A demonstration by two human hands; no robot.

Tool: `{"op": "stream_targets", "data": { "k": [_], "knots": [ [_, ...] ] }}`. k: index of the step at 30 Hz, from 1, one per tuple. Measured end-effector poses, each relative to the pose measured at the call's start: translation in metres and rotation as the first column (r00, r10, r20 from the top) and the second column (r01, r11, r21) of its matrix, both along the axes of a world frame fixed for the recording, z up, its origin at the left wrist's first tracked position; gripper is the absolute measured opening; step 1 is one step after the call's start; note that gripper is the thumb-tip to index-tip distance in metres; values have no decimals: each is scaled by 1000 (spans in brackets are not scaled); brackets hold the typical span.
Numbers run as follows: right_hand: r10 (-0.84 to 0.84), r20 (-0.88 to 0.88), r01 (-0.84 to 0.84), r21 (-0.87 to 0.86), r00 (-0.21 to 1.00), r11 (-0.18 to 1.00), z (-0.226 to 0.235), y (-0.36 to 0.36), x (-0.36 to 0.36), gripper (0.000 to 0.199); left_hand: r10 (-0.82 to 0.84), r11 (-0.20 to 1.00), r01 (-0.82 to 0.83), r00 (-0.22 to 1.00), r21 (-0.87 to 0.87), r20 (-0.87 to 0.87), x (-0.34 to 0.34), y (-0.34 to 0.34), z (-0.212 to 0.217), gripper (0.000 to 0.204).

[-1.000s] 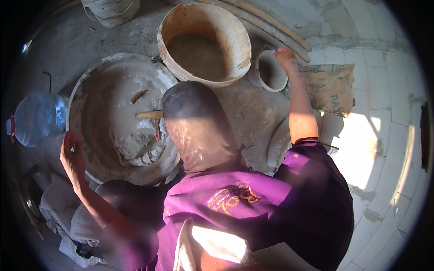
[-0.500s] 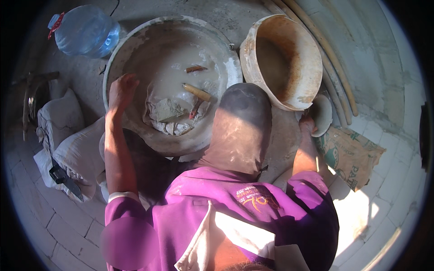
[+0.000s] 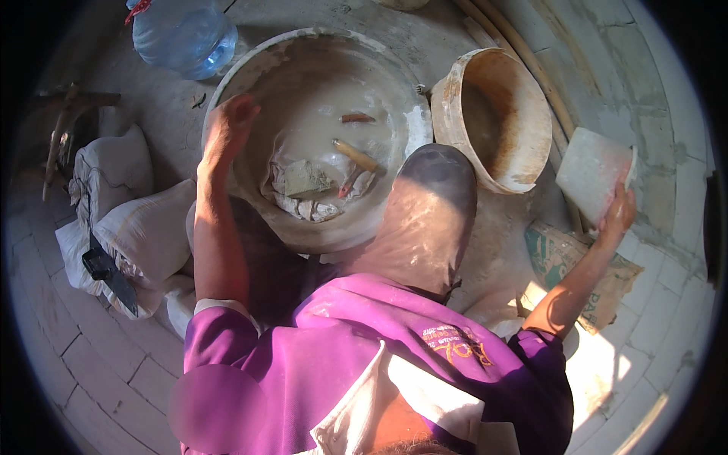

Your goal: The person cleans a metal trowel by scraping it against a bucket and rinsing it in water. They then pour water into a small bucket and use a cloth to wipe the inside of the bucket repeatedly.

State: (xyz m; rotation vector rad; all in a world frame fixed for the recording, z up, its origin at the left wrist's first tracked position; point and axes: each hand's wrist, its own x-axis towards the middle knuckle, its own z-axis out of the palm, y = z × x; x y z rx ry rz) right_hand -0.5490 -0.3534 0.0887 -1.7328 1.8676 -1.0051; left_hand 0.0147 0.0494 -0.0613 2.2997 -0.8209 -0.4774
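The left hand (image 3: pixel 227 125) is laid on the left rim of a large round basin (image 3: pixel 406 129), fingers curled loosely over the edge, clamped on nothing else. Grey slurry, a trowel (image 3: pixel 307 180) and a wooden handle (image 3: pixel 355 155) are seen inside the basin. A pale square tile (image 3: pixel 593 171) is gripped at its lower edge by the right hand (image 3: pixel 618 216) (beside the tilted, mortar-stained bucket (image 3: pixel 523 91)). White sacks (image 3: pixel 140 227) are piled left of the basin, a water bottle (image 3: pixel 186 34) beyond.

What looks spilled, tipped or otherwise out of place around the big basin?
The orange-stained bucket beside the basin lies tipped on its side, mouth open. In the basin, tool handles sit half sunk in grey slurry. The right hand holds a tile.
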Motion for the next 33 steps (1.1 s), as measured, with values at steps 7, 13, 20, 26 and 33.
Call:
{"op": "stream_targets", "data": {
  "k": [7, 13, 20, 26, 33],
  "knots": [
    [241, 36, -217, -323, 970, 921, 140, 32, 106, 41, 88, 976, -100, 994, -193, -70, 1, 6, 16, 32],
    [720, -100, -701, -356, 687, 619, 100, 162, 277, 30, 21, 741, -303, 902, -599, -431, 10, -7, 81, 36],
    [944, -73, -900, -333, 322, 281, -127, 270, 411, 16, 101, 949, -263, 777, -175, -621, 30, -25, 96, 56],
    [953, -257, -978, 91, 160, 189, -211, 296, 409, 21, 193, 965, -263, 735, -10, -650, 33, -26, 20, 50],
    [985, -157, -550, 830, -76, 90, -138, 266, 405, 35, -161, 987, 153, 858, -56, -488, -8, -17, -34, 44]
  ]
}}
